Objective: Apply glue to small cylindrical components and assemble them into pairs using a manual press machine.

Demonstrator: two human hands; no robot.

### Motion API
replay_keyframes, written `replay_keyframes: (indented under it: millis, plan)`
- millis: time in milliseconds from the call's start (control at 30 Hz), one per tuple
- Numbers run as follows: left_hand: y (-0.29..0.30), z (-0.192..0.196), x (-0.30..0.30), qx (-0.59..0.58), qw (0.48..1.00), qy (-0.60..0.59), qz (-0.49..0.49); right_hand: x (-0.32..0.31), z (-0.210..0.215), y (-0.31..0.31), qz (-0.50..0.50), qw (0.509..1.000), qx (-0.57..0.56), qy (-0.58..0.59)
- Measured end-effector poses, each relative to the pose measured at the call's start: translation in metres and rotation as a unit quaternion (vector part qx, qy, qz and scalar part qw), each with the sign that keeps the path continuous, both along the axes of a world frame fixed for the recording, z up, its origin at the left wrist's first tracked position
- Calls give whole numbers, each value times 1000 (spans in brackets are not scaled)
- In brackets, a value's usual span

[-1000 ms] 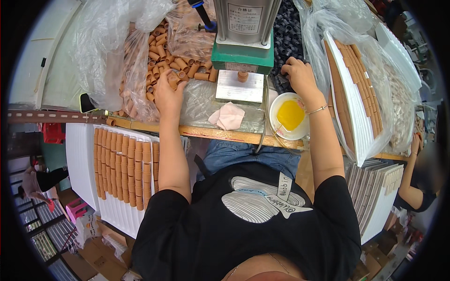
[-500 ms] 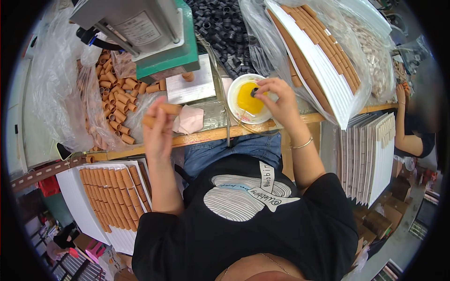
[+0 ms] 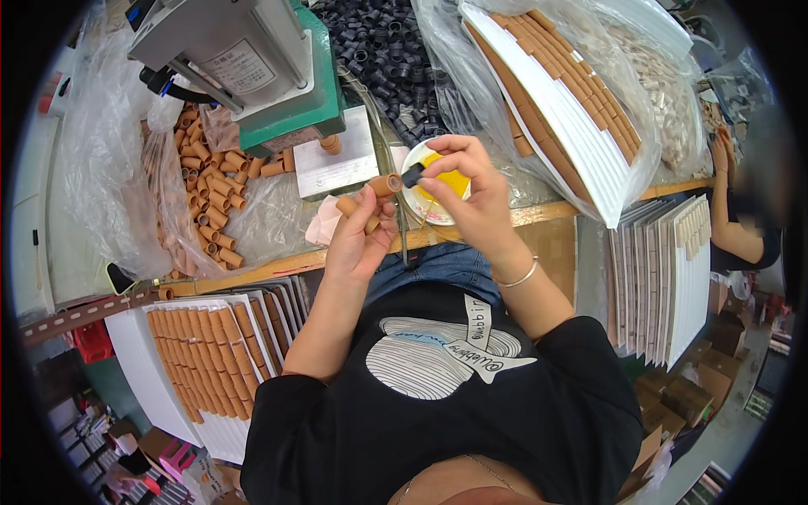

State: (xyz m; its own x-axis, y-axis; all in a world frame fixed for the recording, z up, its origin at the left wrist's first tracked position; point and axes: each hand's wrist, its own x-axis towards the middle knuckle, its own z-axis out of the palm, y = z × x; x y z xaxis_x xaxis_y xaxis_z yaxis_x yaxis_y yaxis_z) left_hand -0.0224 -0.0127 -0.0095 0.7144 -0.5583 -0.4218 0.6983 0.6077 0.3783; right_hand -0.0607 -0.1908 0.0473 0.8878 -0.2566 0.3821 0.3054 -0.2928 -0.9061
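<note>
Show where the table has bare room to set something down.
Free: the plastic-covered table between tube pile and pink cloth; a patch between right hand and white tray. Crowded: the black rings and around the bowl.

From afar I make out boxes on grey floor below the front edge of the bench at right, a pink stool at left.

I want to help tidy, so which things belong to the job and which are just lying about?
Probably the job:
two brown tubes in the left hand
small black piece in the right hand
bowl of yellow liquid
brown tube pile
black heap

Probably just lying about:
pink cloth
cardboard boxes
</note>
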Motion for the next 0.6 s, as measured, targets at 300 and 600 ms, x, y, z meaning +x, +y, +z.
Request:
replay_keyframes:
  millis: [300,600]
  plan:
    - [-13,-1,5,-2,998,-58,4,11,2,-10,15,978,-205,-35]
    - [-12,13,8,61,987,-150,18,88,11,-245,-243,861,-320,311]
